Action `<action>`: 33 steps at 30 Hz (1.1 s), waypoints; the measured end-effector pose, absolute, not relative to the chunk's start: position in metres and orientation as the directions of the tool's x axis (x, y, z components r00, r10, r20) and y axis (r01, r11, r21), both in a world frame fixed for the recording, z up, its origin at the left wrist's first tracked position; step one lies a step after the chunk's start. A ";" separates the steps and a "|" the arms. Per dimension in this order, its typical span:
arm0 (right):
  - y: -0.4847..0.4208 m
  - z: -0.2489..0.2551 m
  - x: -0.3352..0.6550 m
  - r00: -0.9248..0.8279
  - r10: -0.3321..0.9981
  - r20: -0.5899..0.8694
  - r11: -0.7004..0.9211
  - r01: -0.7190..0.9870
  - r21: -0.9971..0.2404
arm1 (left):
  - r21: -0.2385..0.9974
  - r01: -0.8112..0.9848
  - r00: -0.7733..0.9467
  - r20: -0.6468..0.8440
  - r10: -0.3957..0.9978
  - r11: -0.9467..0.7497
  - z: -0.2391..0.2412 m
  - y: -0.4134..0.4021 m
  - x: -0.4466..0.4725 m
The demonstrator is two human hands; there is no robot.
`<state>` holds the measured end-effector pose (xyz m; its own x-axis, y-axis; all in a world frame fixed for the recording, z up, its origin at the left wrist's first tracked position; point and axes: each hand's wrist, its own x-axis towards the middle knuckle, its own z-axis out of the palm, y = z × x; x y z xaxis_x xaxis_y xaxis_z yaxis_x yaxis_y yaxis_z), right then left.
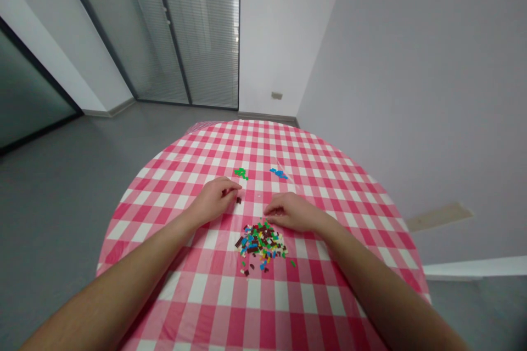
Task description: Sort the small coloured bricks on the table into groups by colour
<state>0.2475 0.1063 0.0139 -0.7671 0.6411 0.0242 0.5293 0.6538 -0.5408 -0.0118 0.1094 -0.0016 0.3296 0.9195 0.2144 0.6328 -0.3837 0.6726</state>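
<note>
Lying loose on the worktop, between the two forearms, is a mixed pile of tiny bricks in brown, green, blue, white and yellow. They look like hard plastic: very light, stiff, probably a little slick and easily scattered, so each is best pinched by opposite edges between thumb and fingertip. The right hand is by the pile's far edge, its fingers curled; whether they grip a brick, I cannot tell. The left hand rests farther up, fingers bent beside a dark brown brick; its grip is also unclear. Beyond the hands sit a small green cluster and, to its right, a blue cluster. A pink-and-white checked cloth covers the round top, and glazed panels stand behind.
</note>
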 end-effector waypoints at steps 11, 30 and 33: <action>0.092 -0.001 0.243 -0.659 0.723 0.208 0.628 0.501 -0.596 | 0.660 0.519 0.415 0.361 0.835 -0.543 -0.015 0.102 0.001; 0.093 -0.008 0.227 -0.411 0.902 0.134 0.277 0.311 -0.909 | 0.512 0.475 0.481 0.531 0.698 -0.716 -0.010 0.086 0.022; 0.093 -0.009 0.226 -0.415 0.898 0.149 0.302 0.333 -0.893 | 0.524 0.485 0.468 0.521 0.714 -0.700 -0.010 0.086 0.023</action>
<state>0.2257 0.0928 -0.0093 -0.4152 0.8975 0.1486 0.3333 0.3021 -0.8931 0.0229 0.0860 -0.0100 0.4677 0.7140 0.5210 0.4847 -0.7001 0.5243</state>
